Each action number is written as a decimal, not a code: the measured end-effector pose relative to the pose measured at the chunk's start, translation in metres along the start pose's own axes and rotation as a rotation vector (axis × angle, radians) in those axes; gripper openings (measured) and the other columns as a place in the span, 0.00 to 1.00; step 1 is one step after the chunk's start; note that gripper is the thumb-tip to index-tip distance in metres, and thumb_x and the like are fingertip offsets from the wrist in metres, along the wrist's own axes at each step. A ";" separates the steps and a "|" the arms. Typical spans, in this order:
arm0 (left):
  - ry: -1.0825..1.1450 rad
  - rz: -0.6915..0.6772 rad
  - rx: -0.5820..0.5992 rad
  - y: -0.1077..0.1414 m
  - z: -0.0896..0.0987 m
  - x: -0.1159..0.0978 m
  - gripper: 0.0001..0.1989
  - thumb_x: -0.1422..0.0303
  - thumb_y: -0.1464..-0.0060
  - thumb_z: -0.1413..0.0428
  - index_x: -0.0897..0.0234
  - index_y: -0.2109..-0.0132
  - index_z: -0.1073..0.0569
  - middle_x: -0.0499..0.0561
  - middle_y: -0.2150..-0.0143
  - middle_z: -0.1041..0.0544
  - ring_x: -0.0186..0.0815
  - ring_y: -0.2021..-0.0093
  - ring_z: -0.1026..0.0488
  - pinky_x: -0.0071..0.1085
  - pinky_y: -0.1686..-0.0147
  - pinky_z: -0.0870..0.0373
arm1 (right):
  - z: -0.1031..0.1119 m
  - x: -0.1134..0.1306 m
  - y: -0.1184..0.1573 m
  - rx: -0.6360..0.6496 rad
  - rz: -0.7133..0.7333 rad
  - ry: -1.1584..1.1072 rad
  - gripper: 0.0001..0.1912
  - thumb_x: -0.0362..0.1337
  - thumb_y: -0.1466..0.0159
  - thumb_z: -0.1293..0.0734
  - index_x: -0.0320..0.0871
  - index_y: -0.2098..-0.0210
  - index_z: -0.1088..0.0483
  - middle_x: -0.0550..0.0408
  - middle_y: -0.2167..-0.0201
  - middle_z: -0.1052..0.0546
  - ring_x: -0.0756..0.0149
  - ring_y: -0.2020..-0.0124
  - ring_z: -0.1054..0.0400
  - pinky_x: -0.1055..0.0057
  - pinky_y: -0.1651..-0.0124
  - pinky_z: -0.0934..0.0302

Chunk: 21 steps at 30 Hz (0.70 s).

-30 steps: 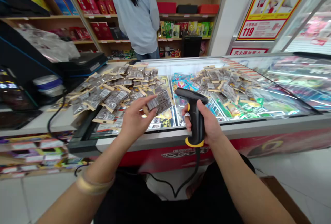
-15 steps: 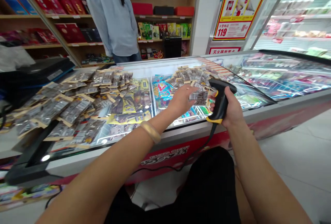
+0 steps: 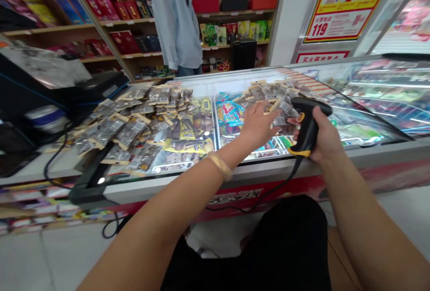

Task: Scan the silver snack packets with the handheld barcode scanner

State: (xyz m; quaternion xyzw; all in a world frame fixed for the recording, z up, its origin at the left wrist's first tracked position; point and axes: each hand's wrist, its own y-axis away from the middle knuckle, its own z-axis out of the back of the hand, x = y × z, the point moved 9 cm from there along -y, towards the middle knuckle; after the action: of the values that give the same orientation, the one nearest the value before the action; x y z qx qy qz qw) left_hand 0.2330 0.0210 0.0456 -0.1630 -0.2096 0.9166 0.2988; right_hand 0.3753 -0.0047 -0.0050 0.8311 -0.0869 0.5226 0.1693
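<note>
My right hand (image 3: 324,141) is wrapped round a black and yellow barcode scanner (image 3: 308,129), whose cable hangs down over the freezer front. My left hand (image 3: 258,124), with a gold bangle on the wrist, reaches over the glass with fingers spread, at the near edge of the right pile of small clear packets (image 3: 260,90). A packet lies between the two hands, partly hidden; whether the left fingers touch it is unclear. Farther left a larger pile of similar packets (image 3: 132,129) covers the glass. Yellow-black bags (image 3: 186,130) and blue bags (image 3: 230,110) show between the piles.
A person in a light blue shirt (image 3: 178,22) stands behind the freezer (image 3: 363,154). Shelves (image 3: 235,13) of boxes and bags line the back. Dark equipment (image 3: 101,87) and a loose cable (image 3: 50,165) are at the left. The scanner's cable loops near my knees.
The view has swung left, so the scene sits farther right. My left fingers have spread from the packet they were at. My right hand still holds the scanner.
</note>
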 end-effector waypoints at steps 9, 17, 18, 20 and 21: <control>0.085 0.108 -0.270 0.128 0.115 0.091 0.18 0.64 0.39 0.45 0.61 0.43 0.29 0.58 0.44 0.27 0.39 0.42 0.30 0.41 0.41 0.33 | -0.061 -0.016 0.050 0.161 0.010 -0.002 0.22 0.52 0.35 0.37 0.40 0.73 0.26 0.46 0.69 0.22 0.73 0.84 0.36 0.74 0.83 0.40; -0.156 0.734 -0.272 0.258 0.183 0.205 0.17 0.59 0.46 0.42 0.64 0.53 0.23 0.55 0.57 0.24 0.40 0.59 0.26 0.39 0.51 0.28 | -0.173 -0.105 0.129 0.671 -0.267 0.108 0.26 0.60 0.47 0.29 0.42 0.67 0.28 0.54 0.76 0.23 0.73 0.85 0.37 0.76 0.84 0.40; -0.186 0.776 -0.243 0.265 0.182 0.209 0.18 0.57 0.47 0.41 0.64 0.54 0.23 0.56 0.58 0.25 0.42 0.58 0.26 0.40 0.50 0.28 | -0.183 -0.115 0.138 0.706 -0.303 0.119 0.26 0.60 0.47 0.29 0.41 0.67 0.28 0.55 0.78 0.24 0.73 0.85 0.37 0.76 0.84 0.40; -0.248 0.822 -0.183 0.271 0.177 0.210 0.21 0.52 0.48 0.41 0.64 0.55 0.23 0.58 0.56 0.25 0.46 0.54 0.27 0.43 0.49 0.30 | -0.200 -0.129 0.152 0.755 -0.350 0.158 0.26 0.60 0.46 0.30 0.41 0.68 0.28 0.56 0.81 0.26 0.72 0.85 0.37 0.77 0.83 0.40; -0.278 0.839 -0.155 0.272 0.173 0.208 0.23 0.50 0.49 0.41 0.64 0.55 0.23 0.59 0.56 0.25 0.48 0.52 0.28 0.44 0.48 0.31 | -0.207 -0.134 0.158 0.774 -0.366 0.185 0.26 0.60 0.46 0.30 0.41 0.68 0.28 0.56 0.83 0.27 0.72 0.86 0.37 0.77 0.83 0.40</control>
State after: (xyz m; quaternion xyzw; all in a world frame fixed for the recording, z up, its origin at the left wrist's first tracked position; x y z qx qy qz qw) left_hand -0.1311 -0.1001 0.0270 -0.1309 -0.2315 0.9534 -0.1428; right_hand 0.0922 -0.0783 -0.0136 0.7847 0.2797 0.5501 -0.0579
